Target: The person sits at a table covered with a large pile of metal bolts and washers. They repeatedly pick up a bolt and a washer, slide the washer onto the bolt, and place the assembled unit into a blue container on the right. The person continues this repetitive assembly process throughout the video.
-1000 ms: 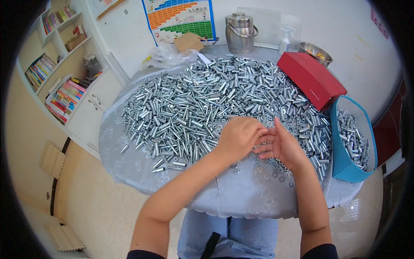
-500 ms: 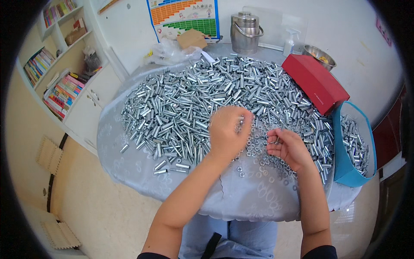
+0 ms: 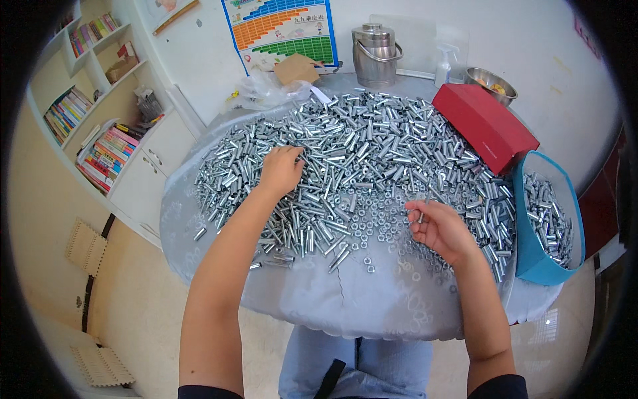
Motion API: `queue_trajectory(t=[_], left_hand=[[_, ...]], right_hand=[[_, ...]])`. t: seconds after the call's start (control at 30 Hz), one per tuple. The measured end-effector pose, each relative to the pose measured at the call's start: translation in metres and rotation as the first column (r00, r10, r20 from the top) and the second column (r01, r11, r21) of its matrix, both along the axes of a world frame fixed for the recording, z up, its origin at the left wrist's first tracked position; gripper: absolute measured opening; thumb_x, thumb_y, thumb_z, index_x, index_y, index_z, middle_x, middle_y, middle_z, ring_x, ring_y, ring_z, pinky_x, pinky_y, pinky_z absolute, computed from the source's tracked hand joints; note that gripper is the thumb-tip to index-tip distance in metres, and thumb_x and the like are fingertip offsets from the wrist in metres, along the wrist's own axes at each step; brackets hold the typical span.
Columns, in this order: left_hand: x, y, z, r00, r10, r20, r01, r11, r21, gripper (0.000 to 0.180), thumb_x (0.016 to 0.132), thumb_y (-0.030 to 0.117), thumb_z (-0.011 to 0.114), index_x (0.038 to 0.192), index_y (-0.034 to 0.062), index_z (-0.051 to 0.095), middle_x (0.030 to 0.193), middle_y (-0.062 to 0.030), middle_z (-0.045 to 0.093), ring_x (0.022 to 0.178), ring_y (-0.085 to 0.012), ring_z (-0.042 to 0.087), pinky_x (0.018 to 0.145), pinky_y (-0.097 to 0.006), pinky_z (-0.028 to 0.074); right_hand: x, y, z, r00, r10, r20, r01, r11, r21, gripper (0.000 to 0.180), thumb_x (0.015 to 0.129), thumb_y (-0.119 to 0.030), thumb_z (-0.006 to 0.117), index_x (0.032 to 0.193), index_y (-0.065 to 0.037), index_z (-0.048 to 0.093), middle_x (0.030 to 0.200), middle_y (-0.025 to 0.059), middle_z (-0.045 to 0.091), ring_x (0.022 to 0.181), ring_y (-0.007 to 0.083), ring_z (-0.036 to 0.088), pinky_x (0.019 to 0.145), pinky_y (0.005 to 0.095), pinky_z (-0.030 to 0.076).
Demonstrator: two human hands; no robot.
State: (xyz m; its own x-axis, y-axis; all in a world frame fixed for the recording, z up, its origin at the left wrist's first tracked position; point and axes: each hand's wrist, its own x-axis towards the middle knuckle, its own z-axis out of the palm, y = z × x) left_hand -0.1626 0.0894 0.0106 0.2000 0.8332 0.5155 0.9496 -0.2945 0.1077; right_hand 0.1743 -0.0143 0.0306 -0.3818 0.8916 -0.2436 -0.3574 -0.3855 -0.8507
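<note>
A broad pile of shiny silver metal tubes and bolt-like rods (image 3: 372,143) covers the table. My left hand (image 3: 280,171) is over the left-middle of the pile, its bent fingers reaching onto the pieces with a gap between thumb and fingertips. Nothing held shows there. My right hand (image 3: 440,229), palm turned up and fingers curled, pinches a small metal piece (image 3: 420,217) whose exact kind is too small to make out. Loose hex nuts (image 3: 372,226) lie scattered between the hands and under the right one.
At the right stand a red box (image 3: 485,126) and a blue fabric bin (image 3: 531,266) holding more metal pieces. Along the back are a steel lidded pot (image 3: 376,56), a spray bottle (image 3: 443,66), a metal bowl (image 3: 495,76) and a plastic bag (image 3: 266,92). Bookshelves (image 3: 106,113) stand left.
My left hand has moved left and slightly up, from near the right hand onto the pile. The right hand stays nearly in place, and the view has shifted slightly.
</note>
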Motion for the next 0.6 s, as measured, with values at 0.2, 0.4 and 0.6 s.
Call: queue_trajectory(t=[0.2,0.4,0.6], left_hand=[[0.007,-0.001,0.01,0.99,0.046,-0.131,-0.057,0.995,-0.079,0.019,0.074,0.014,0.063,0.09,0.0063,0.058,0.095,-0.0068,0.058,0.094,-0.0256,0.051,0.081,-0.039,0.04],[-0.002,-0.005,0.019,0.986,-0.022,-0.167,-0.007,0.984,-0.177,0.019,0.074,0.012,0.063,0.09,0.0091,0.055,0.087,-0.0065,0.062,0.089,-0.026,0.054,0.079,-0.038,0.041],[-0.006,-0.008,0.023,1.0,-0.009,-0.028,0.006,0.996,-0.084,0.023,0.074,0.011,0.063,0.095,0.0072,0.056,0.084,-0.0073,0.063,0.086,-0.0263,0.056,0.076,-0.038,0.043]], right_hand=[[0.002,0.0,-0.002,1.0,0.01,-0.008,-0.01,1.0,0.006,0.022,0.088,-0.018,0.05,0.099,0.0,0.056,0.081,0.0031,0.056,0.068,0.0108,0.052,0.062,0.0233,0.044],[0.003,0.0,-0.001,1.0,-0.001,-0.01,0.002,1.0,0.028,0.021,0.088,-0.018,0.05,0.097,0.0,0.057,0.08,0.0034,0.056,0.068,0.0113,0.053,0.062,0.0232,0.044],[0.004,0.001,-0.002,1.0,-0.003,-0.012,0.003,1.0,0.018,0.021,0.087,-0.018,0.052,0.096,-0.001,0.057,0.08,0.0035,0.056,0.067,0.0113,0.053,0.061,0.0232,0.044]])
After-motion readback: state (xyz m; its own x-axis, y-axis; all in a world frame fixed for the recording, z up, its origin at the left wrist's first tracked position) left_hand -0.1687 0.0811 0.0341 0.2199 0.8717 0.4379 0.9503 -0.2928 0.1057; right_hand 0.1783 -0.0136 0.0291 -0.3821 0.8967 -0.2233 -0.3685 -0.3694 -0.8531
